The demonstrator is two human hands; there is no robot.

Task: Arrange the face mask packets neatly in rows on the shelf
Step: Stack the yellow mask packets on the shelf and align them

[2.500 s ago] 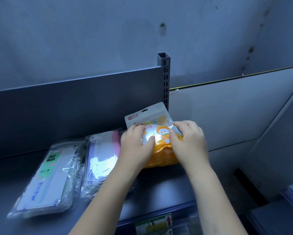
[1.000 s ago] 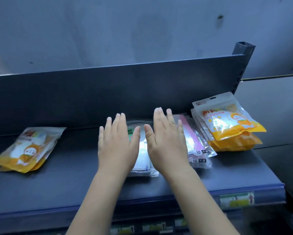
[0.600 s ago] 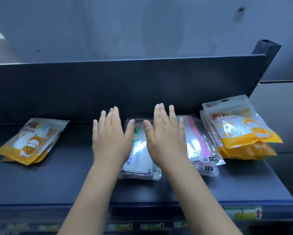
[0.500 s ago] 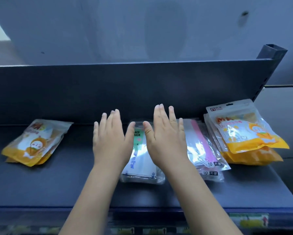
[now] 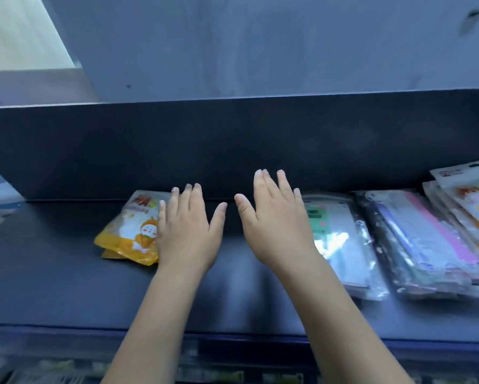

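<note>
1. Hand state. The left hand (image 5: 187,236) and the right hand (image 5: 274,228) are both reaching over the shelf (image 5: 52,286), palms down, fingers straight and slightly spread, thumbs pointing toward each other. Neither hand is gripping or pinching anything.

2. Target location. The stray orange packet (image 5: 127,231) is lying at the rear of the shelf, against the back panel (image 5: 232,148), apart from the other packets. A second orange edge is showing beneath it, so 2 packets are probably stacked there.

3. Governing relation. The stray orange packet is lying directly left of the left hand, whose little-finger side is covering the packet's right edge in the view. Whether that hand is touching it or hovering above it cannot be told. The packet's long axis is running diagonally, top toward the back and right, bottom toward the shelf front and left. The left hand is the nearer one. The right hand is well apart from it, just beside the green-label packet (image 5: 338,245).

4. Row status. The green-label packet, the pink-striped packet (image 5: 426,239) and the orange stack (image 5: 474,200) are lying side by side on the right, edges overlapping.

5. Judgement. The coming move is likely calling for the left hand to take the stray orange packet, square it, and carry it rightward to the row.
</note>
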